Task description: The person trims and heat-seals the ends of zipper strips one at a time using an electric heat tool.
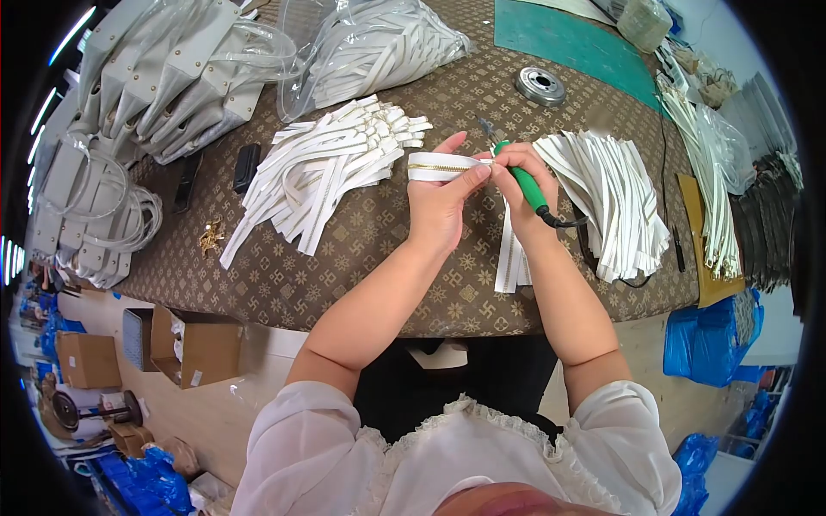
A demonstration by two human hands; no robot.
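Note:
My left hand (437, 206) is closed on a white zipper (440, 168) with gold-coloured teeth, its tape looped over the fingers. At the zipper's right end, the fingertips of my right hand (535, 168) meet my left thumb. My right hand also grips a corded soldering iron (528, 191) by its green handle, with the metal tip pointing up and away. A length of white tape (510, 258) hangs below my right hand onto the table. To the left lies a loose heap of white zippers (331, 163); a neater pile of zippers (607, 202) lies on the right.
The patterned brown table (379, 288) carries a bag of white zippers (379, 52), a round metal dish (540, 86), a green mat (572, 43), small gold-coloured pieces (211, 236) and a black object (247, 167). Light-grey handbags (163, 77) crowd the left side. Cardboard boxes (198, 348) stand on the floor.

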